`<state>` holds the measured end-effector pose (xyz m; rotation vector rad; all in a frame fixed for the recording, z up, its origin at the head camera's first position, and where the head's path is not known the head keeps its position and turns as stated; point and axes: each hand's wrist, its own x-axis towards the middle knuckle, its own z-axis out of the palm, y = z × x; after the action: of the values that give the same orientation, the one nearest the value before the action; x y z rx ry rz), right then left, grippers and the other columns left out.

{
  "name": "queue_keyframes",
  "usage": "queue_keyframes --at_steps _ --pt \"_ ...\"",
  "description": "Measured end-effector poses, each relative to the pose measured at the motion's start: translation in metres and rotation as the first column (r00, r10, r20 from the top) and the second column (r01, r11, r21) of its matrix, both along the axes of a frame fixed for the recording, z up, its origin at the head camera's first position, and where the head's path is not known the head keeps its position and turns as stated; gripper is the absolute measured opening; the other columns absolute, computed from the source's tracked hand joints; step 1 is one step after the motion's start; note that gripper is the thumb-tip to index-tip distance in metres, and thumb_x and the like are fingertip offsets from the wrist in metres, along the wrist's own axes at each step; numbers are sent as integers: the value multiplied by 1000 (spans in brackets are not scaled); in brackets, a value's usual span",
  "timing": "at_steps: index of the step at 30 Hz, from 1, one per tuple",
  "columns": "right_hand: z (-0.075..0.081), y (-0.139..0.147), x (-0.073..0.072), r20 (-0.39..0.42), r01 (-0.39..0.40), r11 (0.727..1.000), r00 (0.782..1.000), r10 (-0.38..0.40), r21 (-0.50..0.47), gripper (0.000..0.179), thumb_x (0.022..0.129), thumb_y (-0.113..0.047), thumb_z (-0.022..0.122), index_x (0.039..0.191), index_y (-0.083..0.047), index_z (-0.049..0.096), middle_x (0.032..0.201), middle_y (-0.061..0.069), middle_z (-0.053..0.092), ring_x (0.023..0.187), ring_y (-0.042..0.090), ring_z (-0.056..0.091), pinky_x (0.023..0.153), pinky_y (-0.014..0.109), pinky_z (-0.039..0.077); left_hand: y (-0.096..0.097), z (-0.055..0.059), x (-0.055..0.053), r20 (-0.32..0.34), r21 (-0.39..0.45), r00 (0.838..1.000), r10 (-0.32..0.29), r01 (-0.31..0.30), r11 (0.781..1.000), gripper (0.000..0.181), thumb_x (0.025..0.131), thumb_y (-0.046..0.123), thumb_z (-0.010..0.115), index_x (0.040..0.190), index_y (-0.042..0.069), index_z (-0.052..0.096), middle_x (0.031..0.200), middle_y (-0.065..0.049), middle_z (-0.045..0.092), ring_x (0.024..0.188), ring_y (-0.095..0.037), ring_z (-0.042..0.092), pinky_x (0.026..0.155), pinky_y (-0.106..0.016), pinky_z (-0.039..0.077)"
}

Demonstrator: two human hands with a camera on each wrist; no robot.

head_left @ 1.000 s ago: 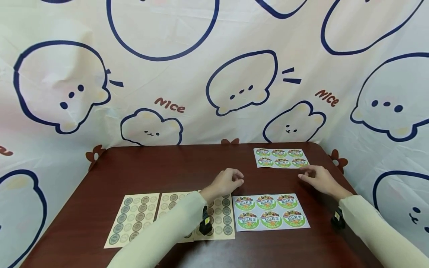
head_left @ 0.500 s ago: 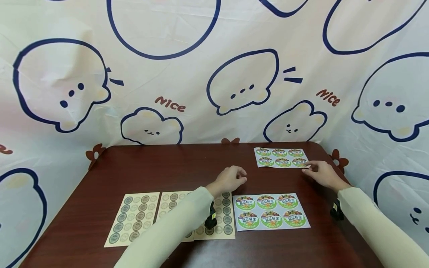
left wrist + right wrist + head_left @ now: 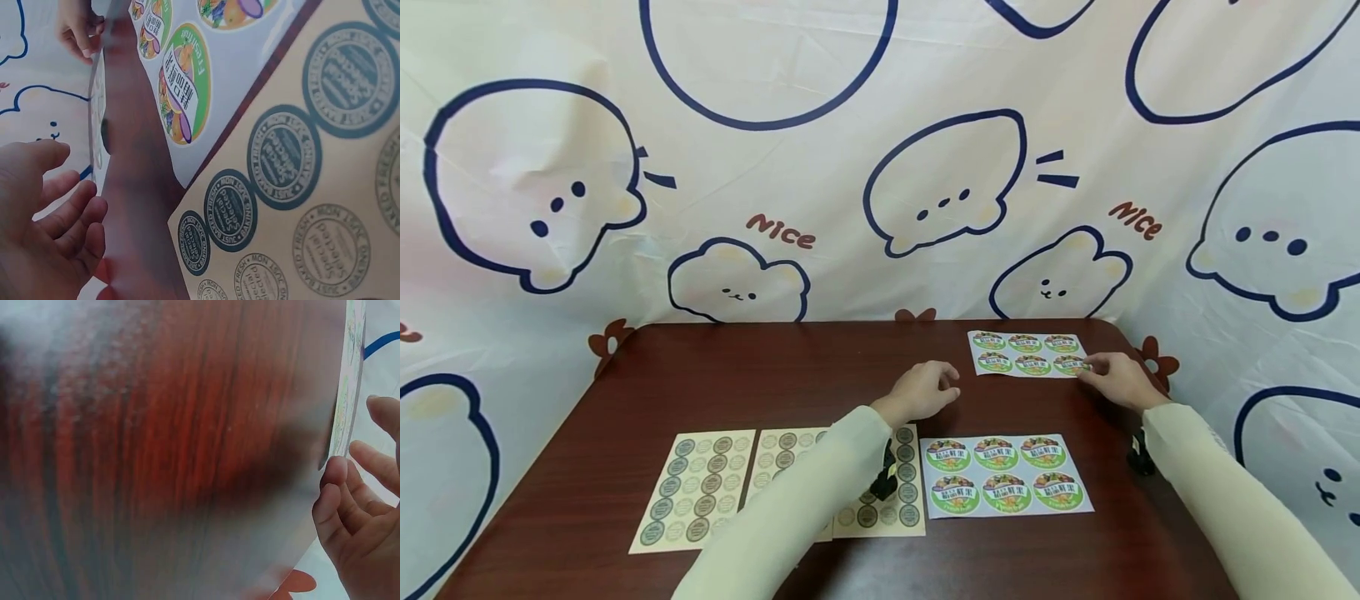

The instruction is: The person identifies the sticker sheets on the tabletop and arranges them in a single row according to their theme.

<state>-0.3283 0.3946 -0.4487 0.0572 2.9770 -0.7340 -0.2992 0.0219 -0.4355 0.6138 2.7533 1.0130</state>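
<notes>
My right hand (image 3: 1118, 379) is at the near right corner of the far sheet of round fruit stickers (image 3: 1025, 353), with its fingertips touching or very near that corner. In the right wrist view, the thumb stands apart from the bent fingers (image 3: 359, 487) beside the sheet's edge (image 3: 349, 387). Over the table, my left hand (image 3: 923, 390) hovers with loosely bent fingers and holds nothing. Below and right of it lies a nearer fruit sticker sheet (image 3: 978, 507). Beige sheets of round seal stickers (image 3: 692, 492) lie to the left, partly hidden by my left sleeve.
A dark reddish-brown table (image 3: 737, 367) carries all the sheets. A pale curtain (image 3: 835, 167) with blue-outlined cartoon figures hangs behind and beside it. Each wrist wears a small black device (image 3: 886, 475).
My left hand has drifted forward and slightly right. The right hand has moved a little forward to the far sheet's corner. The sheets lie about where they were.
</notes>
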Motion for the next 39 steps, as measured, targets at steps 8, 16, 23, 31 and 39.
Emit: queue_keyframes --at_steps 8,16,23,31,39 --pt "-4 3 -6 25 6 1000 1000 -6 -10 62 102 -32 57 141 15 45 139 39 48 115 47 52 104 66 43 -1 -2 -5 -11 -55 1000 -17 17 998 32 101 25 63 130 14 65 117 -4 69 100 -16 64 85 -32 53" --pt "-5 -1 -12 4 -2 999 1000 1 40 51 101 -24 59 135 14 53 134 39 52 105 42 53 98 62 46 -4 -1 -8 -15 -108 999 -34 32 994 33 102 26 62 132 15 64 119 -4 69 99 -15 64 84 -31 53" --pt "-5 -11 -18 6 -26 999 1000 26 43 41 100 -18 60 129 12 61 134 38 54 110 43 56 100 63 44 -10 -5 -9 -14 -138 1000 -6 4 990 32 101 28 63 131 16 65 119 -3 69 99 -15 64 87 -32 54" --pt "-8 -22 -22 -14 -54 998 998 55 31 37 100 -15 61 126 11 63 130 36 59 106 41 58 98 61 46 -18 -9 -13 -11 -126 1000 9 -11 992 31 101 26 63 129 13 65 114 -5 69 95 -16 63 85 -35 54" --pt "-7 -29 -20 -14 -79 997 997 79 10 35 98 -14 63 124 10 65 128 34 61 109 42 59 99 62 46 -24 -16 -17 -16 -100 1000 24 -25 995 32 101 24 62 130 12 65 121 -7 67 107 -20 63 92 -39 53"
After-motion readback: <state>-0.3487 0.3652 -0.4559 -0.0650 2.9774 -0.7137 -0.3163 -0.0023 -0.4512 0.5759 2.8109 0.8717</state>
